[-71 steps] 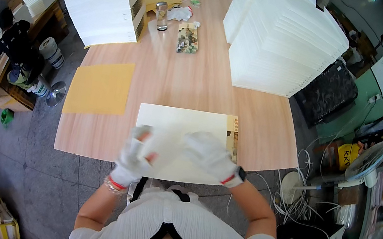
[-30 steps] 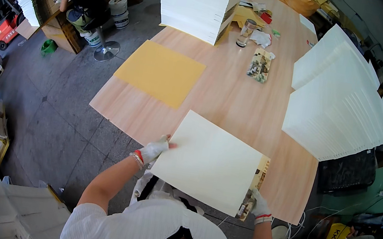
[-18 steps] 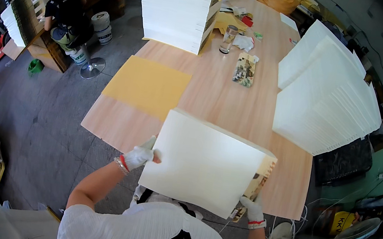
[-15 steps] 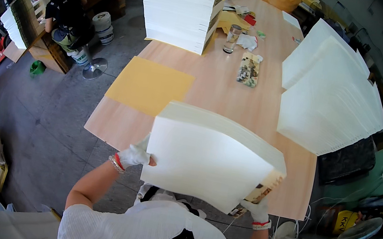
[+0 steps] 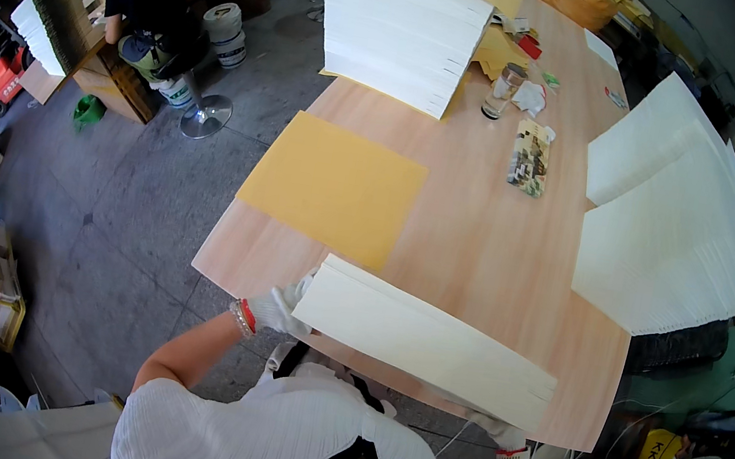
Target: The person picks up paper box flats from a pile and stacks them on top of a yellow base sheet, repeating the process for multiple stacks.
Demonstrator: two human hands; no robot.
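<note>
At the table's near edge, a thick stack of white paper sheets point(image 5: 427, 337) stands with its long, narrow edge side facing up. My left hand point(image 5: 285, 305), in a white glove, grips the stack's left end. My right hand point(image 5: 501, 433), gloved too, holds the lower right end, its fingers partly hidden under the paper. Just beyond the stack, a yellow-brown sheet point(image 5: 336, 185) lies flat on the wooden table point(image 5: 482, 239).
A tall paper pile point(image 5: 400, 36) stands at the far left of the table. Fanned white stacks point(image 5: 676, 242) occupy its right side. Between them are a clear glass point(image 5: 504, 92) and a patterned packet point(image 5: 531, 160). A co-worker point(image 5: 150, 8) sits at the far left.
The paper stack has tipped so its broad face no longer shows and its edge faces up. Both hands have stayed on its ends. The whole view has shifted, with table items appearing farther right.
</note>
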